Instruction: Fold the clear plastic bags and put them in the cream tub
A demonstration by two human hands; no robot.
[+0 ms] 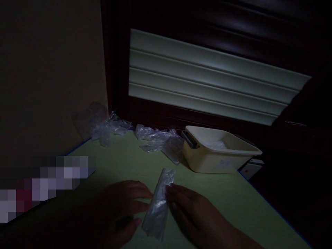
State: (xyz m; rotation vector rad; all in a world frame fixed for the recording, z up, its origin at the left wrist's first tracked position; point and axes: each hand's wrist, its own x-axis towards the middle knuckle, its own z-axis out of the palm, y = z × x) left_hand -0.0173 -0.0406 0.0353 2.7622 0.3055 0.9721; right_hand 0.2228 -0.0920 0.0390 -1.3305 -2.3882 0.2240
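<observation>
A clear plastic bag point(158, 207), folded into a long narrow strip, lies on the pale green table point(124, 157) in front of me. My left hand point(127, 204) is at the strip's left edge, fingers stretched out and thumb apart, with the fingertips at or very near the plastic. On the other side, my right hand point(194, 207) rests its extended fingertips on the strip's right edge. Neither hand is wrapped round the bag. The left palm and forearm are lost in dark shadow.
A cream plastic tub point(212, 164) with dark handles stands at the table's back right, with something clear inside. Crumpled clear plastic bags point(158, 136) lie along the back edge, and more plastic point(101, 128) sits in the left corner. A slatted door panel point(202, 76) rises behind.
</observation>
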